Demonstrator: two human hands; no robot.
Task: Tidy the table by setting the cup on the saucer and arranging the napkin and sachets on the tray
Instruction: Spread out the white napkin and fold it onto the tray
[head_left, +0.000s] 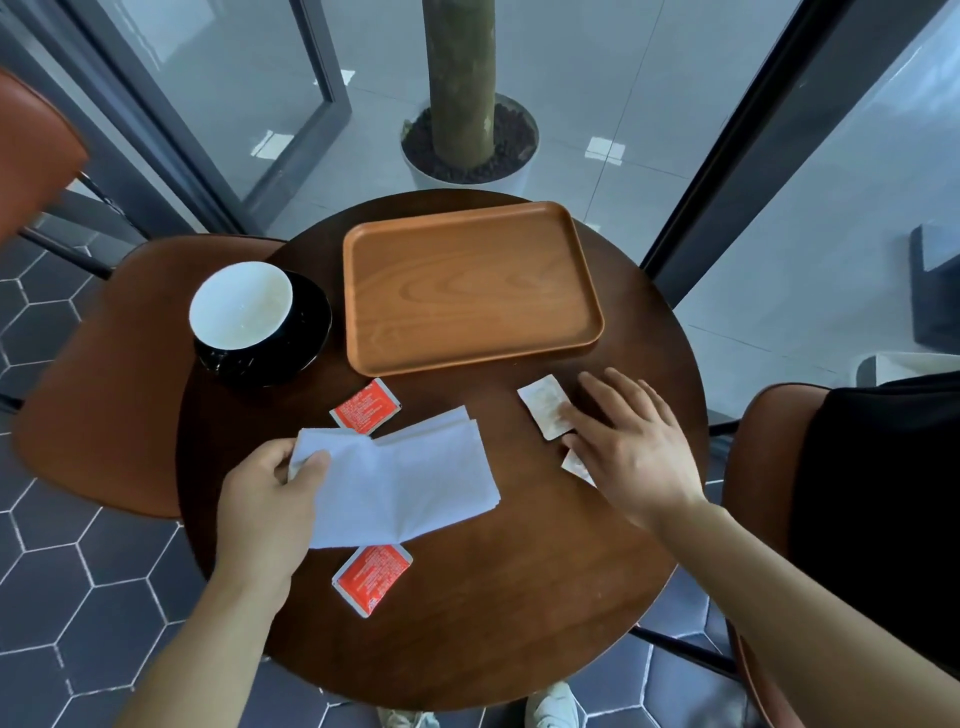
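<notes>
A black cup (241, 317) with a white inside stands on a black saucer (311, 332) at the table's left. The wooden tray (470, 286) lies bare at the back. My left hand (270, 499) pinches the left edge of a folded white napkin (405, 483) lying mid-table. One red sachet (365, 406) lies above the napkin, another red sachet (371, 577) below it. My right hand (628, 447) is spread flat, fingertips touching a white sachet (546, 406); a second white sachet (576, 465) peeks out under its thumb.
The round dark wooden table (519, 597) is small. Orange-brown chairs stand left (104, 364) and right (753, 467). A potted tree trunk (467, 140) stands behind glass panels beyond the table. My shoes show below the near edge.
</notes>
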